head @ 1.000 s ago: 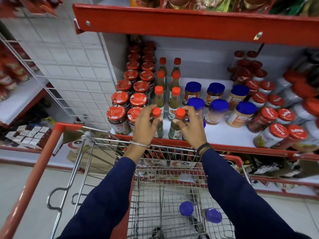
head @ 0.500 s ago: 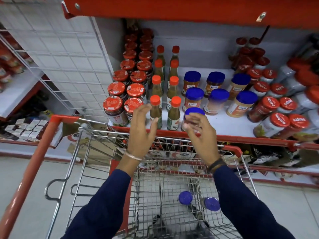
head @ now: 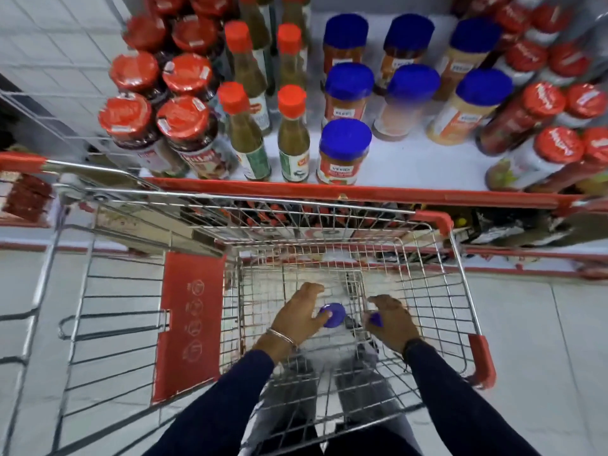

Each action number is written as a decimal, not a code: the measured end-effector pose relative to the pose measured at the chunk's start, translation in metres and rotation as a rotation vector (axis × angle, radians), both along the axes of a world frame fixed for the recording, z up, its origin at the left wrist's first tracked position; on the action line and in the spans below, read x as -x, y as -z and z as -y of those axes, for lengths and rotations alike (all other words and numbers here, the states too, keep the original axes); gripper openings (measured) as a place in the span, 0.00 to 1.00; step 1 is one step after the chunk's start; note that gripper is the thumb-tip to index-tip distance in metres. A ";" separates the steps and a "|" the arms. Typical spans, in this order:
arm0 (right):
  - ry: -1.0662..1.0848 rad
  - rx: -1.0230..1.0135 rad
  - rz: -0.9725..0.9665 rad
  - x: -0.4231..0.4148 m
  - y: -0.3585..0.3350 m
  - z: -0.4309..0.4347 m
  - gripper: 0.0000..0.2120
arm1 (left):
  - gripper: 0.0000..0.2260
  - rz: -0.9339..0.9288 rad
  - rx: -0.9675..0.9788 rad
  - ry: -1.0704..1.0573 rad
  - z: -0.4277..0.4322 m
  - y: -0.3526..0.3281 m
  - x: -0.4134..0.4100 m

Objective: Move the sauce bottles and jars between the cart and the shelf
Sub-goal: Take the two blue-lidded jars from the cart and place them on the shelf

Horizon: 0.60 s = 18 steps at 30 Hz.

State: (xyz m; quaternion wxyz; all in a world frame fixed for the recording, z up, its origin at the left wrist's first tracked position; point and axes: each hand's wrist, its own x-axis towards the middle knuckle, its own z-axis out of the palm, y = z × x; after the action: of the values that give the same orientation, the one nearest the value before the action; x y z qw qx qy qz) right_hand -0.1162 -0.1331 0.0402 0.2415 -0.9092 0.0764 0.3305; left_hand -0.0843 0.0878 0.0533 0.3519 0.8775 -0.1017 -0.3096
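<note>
A white shelf (head: 411, 166) with a red front lip carries the stock: red-lidded jars (head: 184, 133) at the left, green sauce bottles (head: 292, 136) with orange caps standing upright beside them, blue-lidded jars (head: 343, 153) next along, more red-lidded jars tipped at the far right. To the right of the front blue-lidded jar the shelf lies bare up to the lip. A wire cart (head: 441, 291) is parked against the lip, over a pale tiled floor. Its basket is open above, with red corner guards at the right.

Two jars sit low in the basket, blue lids facing up. The left hand (head: 301, 315) curls loosely beside the left jar's lid (head: 334, 315), fingers touching its edge. The right hand (head: 391, 324) closes over the right jar's lid (head: 376, 319), largely hiding it. Whether either jar stands fully upright cannot be told.
</note>
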 end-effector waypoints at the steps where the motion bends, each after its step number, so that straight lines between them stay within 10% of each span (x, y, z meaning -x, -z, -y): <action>1: -0.081 0.081 -0.063 0.001 0.011 0.003 0.36 | 0.25 -0.043 -0.033 0.011 0.008 0.013 0.002; 6: -0.265 0.197 -0.211 0.002 0.057 0.015 0.36 | 0.36 -0.169 -0.156 0.020 0.040 0.068 0.013; 18: -0.220 0.087 -0.056 -0.013 0.039 0.034 0.25 | 0.26 -0.037 -0.313 0.079 0.057 0.053 0.008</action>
State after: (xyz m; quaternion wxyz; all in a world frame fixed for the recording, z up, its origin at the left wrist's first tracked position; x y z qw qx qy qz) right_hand -0.1035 -0.1669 0.0013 0.1619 -0.9121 -0.0029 0.3765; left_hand -0.0926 0.0305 0.0002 0.2004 0.9110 -0.0800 -0.3513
